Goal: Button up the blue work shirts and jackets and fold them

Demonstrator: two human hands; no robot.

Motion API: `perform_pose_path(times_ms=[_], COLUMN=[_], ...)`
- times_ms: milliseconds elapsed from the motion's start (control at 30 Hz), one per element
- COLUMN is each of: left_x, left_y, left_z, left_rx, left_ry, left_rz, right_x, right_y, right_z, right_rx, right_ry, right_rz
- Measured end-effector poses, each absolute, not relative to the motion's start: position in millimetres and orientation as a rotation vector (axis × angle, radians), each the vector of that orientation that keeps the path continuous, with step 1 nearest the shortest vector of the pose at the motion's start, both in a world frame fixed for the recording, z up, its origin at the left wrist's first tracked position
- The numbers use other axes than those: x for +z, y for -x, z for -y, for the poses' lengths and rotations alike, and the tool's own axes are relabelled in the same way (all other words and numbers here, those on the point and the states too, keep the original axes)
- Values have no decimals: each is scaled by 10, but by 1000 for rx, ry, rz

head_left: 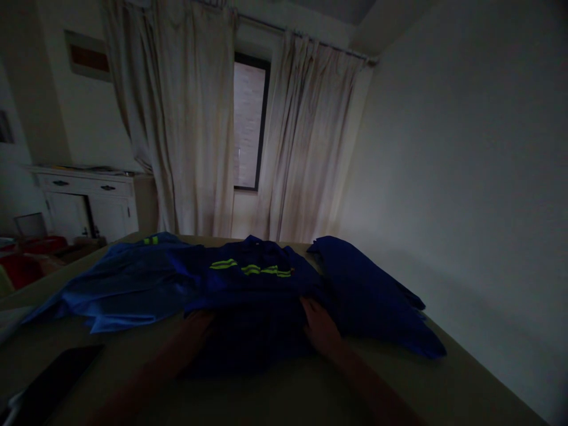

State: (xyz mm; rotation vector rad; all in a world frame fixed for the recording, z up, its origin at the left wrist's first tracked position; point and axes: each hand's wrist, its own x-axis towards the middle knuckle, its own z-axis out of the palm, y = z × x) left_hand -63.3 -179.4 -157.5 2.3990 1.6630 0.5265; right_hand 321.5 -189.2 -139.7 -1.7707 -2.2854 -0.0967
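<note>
Jacket [255,290], dark blue with yellow-green bands [251,269], lies spread mid-surface [470,373], its near part between the left hand [199,326] and right hand [318,322]. Whether either grip pinches fabric or merely rests, I cannot tell in the gloom. Even, level handling of both edges should keep it square. Lighter blue clothing [128,290] lies left, another dark blue garment [377,290] right.

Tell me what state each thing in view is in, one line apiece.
Middle dark blue garment: laid out, left hand and right hand on it.
Left blue garment: spread, creased.
Right blue garment: lying on table, folding unclear.
Curtains: parted.
Cabinet drawers: shut.
Cabinet's left door: slightly ajar.
Dark flat object: lying flat.
</note>
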Motion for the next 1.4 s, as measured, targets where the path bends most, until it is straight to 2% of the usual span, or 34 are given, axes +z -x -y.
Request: perform_pose_path(times_ms=[133, 367, 567, 667, 800, 933, 1033, 1167, 1300, 1400], left_x=[-1369, -881, -795, -788, -699, -552, -433, -278, -399, -866], left_y=[496, 240, -184, -273, -146, 7, 144, 420, 621, 719], left_z=[1691, 2245, 2328, 2257, 2231, 2321, 2364, 2275, 2193, 2293], left_rx=[526, 264, 1021, 1033, 1044, 1048, 1132, 1385, 1329, 1034], left_ry=[-2229, -2042, -2190, -2200, -2069, -1947, -1912, -1905, -1957, -2080], left_rz=[-1699, -1208, -1250, -1161, -1243, -1299, -1275, -1498, -1659, -1660], right_x=[-1293, -620, -336, -439, -718, -876, -721, -318, -221, -431], right_y=[-3136, -2874, -2351, -2207, -2355, -2626, -2857, -3234, -3445, -3450], right_z=[1661, 1798, 2229, 2319, 2231, 2126, 2072, 1956, 1936, 2095], right_rx=[-178, -83, -138, -83, 92, 61, 93, 405, 535, 456], right_ry=[1685, 1347, 1027, 1073, 1322, 1529, 1482, 1297, 1308, 1350], right_rz=[2160, 1976, 2346, 2468, 2363, 2468, 2502, 2308, 2106, 2080])
